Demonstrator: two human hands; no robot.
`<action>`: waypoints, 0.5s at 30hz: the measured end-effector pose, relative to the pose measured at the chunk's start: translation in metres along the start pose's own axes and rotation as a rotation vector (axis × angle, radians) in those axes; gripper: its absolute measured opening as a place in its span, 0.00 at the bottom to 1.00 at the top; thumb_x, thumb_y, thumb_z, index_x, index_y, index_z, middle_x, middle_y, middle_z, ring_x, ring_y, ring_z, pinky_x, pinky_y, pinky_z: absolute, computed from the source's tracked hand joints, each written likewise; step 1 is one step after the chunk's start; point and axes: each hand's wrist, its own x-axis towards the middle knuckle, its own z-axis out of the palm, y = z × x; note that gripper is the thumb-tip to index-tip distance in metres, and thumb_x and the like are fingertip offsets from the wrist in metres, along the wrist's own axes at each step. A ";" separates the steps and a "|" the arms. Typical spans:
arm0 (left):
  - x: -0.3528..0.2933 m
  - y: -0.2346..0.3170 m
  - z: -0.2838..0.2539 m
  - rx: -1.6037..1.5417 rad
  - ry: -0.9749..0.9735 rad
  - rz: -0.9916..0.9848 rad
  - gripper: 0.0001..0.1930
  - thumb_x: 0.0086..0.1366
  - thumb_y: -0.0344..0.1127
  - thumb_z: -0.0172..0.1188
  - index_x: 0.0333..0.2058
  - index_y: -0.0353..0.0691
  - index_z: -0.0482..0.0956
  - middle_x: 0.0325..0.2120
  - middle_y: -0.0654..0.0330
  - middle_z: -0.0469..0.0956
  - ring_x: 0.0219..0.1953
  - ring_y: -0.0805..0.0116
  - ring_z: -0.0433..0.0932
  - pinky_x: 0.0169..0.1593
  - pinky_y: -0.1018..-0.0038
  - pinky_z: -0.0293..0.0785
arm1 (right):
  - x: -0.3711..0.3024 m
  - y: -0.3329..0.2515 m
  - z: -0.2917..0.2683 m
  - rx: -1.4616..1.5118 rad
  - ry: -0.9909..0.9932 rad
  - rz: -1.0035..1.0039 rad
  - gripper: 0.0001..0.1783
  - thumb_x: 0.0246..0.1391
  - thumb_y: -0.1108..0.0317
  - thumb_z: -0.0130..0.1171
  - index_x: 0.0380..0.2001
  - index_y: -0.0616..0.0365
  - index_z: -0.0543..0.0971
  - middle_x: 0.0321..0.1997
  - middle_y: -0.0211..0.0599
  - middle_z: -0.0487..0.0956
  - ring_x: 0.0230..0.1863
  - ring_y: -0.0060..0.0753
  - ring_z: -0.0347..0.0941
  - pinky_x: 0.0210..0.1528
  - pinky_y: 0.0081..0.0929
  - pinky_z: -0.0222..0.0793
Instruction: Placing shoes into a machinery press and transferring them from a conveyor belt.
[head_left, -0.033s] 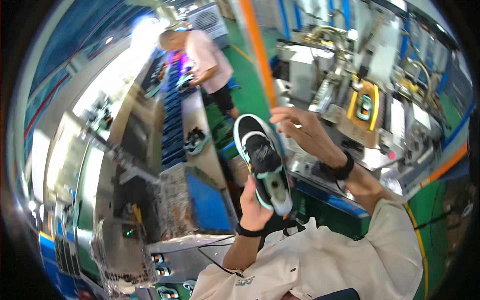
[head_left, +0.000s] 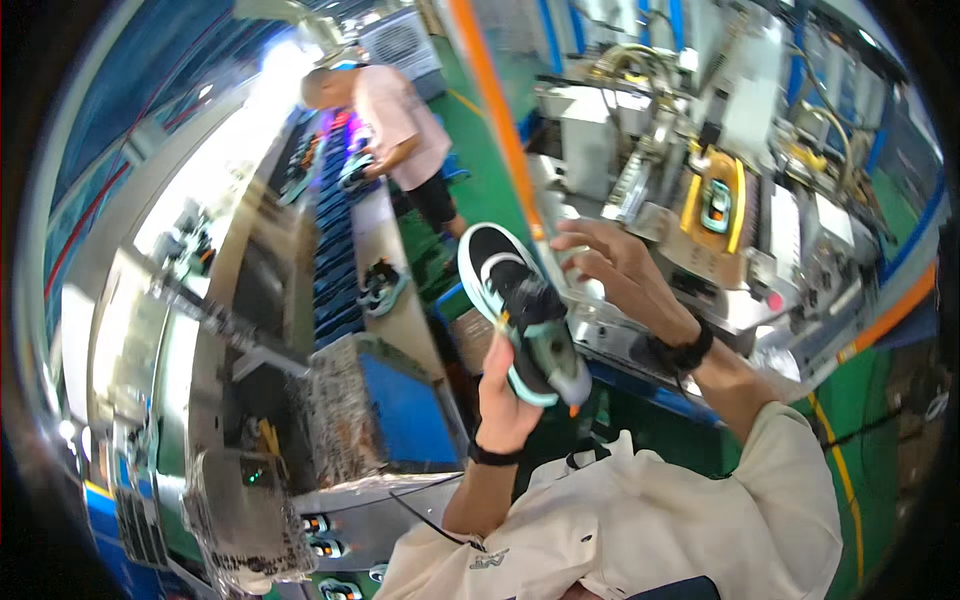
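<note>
Left hand [head_left: 505, 408] clasped on side of black-and-white, mint-soled sneaker [head_left: 522, 292]; right hand [head_left: 628, 278] loosely uncurled, nothing visible in it, nearby.

The single view looks from a fisheye camera worn on the head. It faces down and forward, near to the left hand [head_left: 507, 402] and right hand [head_left: 628, 278], and straight edges bend toward its rim.
</note>
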 end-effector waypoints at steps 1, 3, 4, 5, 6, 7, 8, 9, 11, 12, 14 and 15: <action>0.013 0.004 0.001 -0.048 -0.039 -0.056 0.31 0.68 0.39 0.54 0.65 0.38 0.54 0.58 0.53 0.68 0.53 0.59 0.75 0.58 0.61 0.70 | -0.024 0.002 -0.001 0.279 0.003 0.020 0.33 0.62 0.52 0.54 0.63 0.60 0.63 0.56 0.42 0.74 0.46 0.27 0.75 0.44 0.25 0.73; 0.041 -0.024 0.019 0.290 0.025 -0.037 0.30 0.65 0.36 0.58 0.63 0.36 0.59 0.53 0.56 0.72 0.51 0.66 0.75 0.55 0.70 0.71 | -0.064 0.011 -0.023 0.272 0.120 0.015 0.39 0.57 0.49 0.59 0.64 0.61 0.61 0.56 0.41 0.73 0.51 0.27 0.71 0.52 0.25 0.69; 0.060 -0.050 0.034 0.473 0.015 -0.042 0.30 0.64 0.36 0.60 0.62 0.35 0.61 0.52 0.57 0.73 0.50 0.69 0.74 0.54 0.73 0.70 | -0.073 0.021 -0.041 0.173 0.175 -0.041 0.41 0.55 0.50 0.62 0.65 0.61 0.60 0.57 0.40 0.72 0.53 0.27 0.70 0.55 0.25 0.67; 0.072 -0.072 0.045 0.649 -0.050 -0.031 0.32 0.63 0.36 0.61 0.63 0.33 0.60 0.52 0.55 0.73 0.51 0.70 0.73 0.55 0.73 0.69 | -0.078 0.034 -0.056 -0.153 0.394 -0.106 0.40 0.48 0.59 0.66 0.63 0.60 0.63 0.55 0.38 0.73 0.55 0.26 0.68 0.57 0.26 0.64; 0.084 -0.096 0.056 0.825 -0.117 -0.021 0.33 0.62 0.37 0.63 0.63 0.31 0.60 0.52 0.53 0.73 0.52 0.71 0.72 0.55 0.74 0.68 | -0.086 0.045 -0.070 -0.029 0.550 0.015 0.35 0.44 0.69 0.65 0.59 0.60 0.68 0.50 0.36 0.75 0.51 0.23 0.70 0.53 0.23 0.67; 0.099 -0.118 0.063 1.057 -0.196 0.112 0.37 0.62 0.39 0.63 0.64 0.29 0.56 0.55 0.50 0.71 0.55 0.69 0.70 0.57 0.74 0.66 | -0.097 0.054 -0.087 0.110 0.697 0.174 0.32 0.44 0.71 0.65 0.56 0.60 0.70 0.48 0.34 0.76 0.48 0.23 0.71 0.51 0.22 0.67; 0.116 -0.137 0.065 0.974 -0.290 -0.056 0.40 0.62 0.41 0.63 0.66 0.29 0.53 0.59 0.48 0.67 0.58 0.66 0.68 0.60 0.72 0.64 | -0.108 0.063 -0.107 0.233 0.839 0.350 0.30 0.44 0.73 0.64 0.54 0.61 0.73 0.46 0.32 0.76 0.45 0.22 0.72 0.49 0.21 0.68; 0.134 -0.160 0.067 0.826 -0.275 -0.136 0.38 0.62 0.42 0.63 0.64 0.29 0.57 0.55 0.50 0.71 0.55 0.67 0.70 0.58 0.73 0.65 | -0.118 0.069 -0.128 0.187 0.921 0.281 0.29 0.44 0.74 0.64 0.53 0.61 0.73 0.44 0.32 0.76 0.42 0.21 0.71 0.48 0.21 0.69; 0.186 -0.206 0.065 0.759 -0.329 -0.254 0.32 0.65 0.45 0.59 0.61 0.29 0.63 0.50 0.55 0.74 0.50 0.70 0.71 0.53 0.73 0.67 | -0.141 0.078 -0.166 0.139 1.075 0.215 0.27 0.45 0.75 0.63 0.52 0.60 0.74 0.42 0.31 0.76 0.40 0.20 0.71 0.45 0.20 0.69; 0.221 -0.227 0.062 0.834 -0.399 -0.301 0.30 0.68 0.46 0.56 0.60 0.30 0.64 0.49 0.59 0.74 0.48 0.72 0.71 0.50 0.73 0.68 | -0.152 0.079 -0.182 0.161 1.173 0.222 0.26 0.46 0.75 0.62 0.52 0.60 0.74 0.42 0.30 0.76 0.39 0.20 0.71 0.45 0.20 0.68; 0.283 -0.285 0.062 0.960 -0.261 -0.325 0.29 0.64 0.49 0.62 0.53 0.30 0.71 0.36 0.62 0.77 0.37 0.76 0.73 0.39 0.76 0.70 | -0.172 0.075 -0.210 0.080 1.256 0.178 0.25 0.48 0.74 0.61 0.52 0.61 0.74 0.41 0.29 0.74 0.38 0.19 0.69 0.43 0.18 0.67; 0.312 -0.313 0.060 1.137 -0.227 -0.212 0.29 0.62 0.49 0.64 0.51 0.29 0.72 0.33 0.62 0.78 0.34 0.75 0.73 0.37 0.77 0.70 | -0.182 0.070 -0.219 0.017 1.277 0.186 0.25 0.48 0.74 0.61 0.52 0.61 0.73 0.41 0.29 0.74 0.38 0.19 0.69 0.43 0.17 0.66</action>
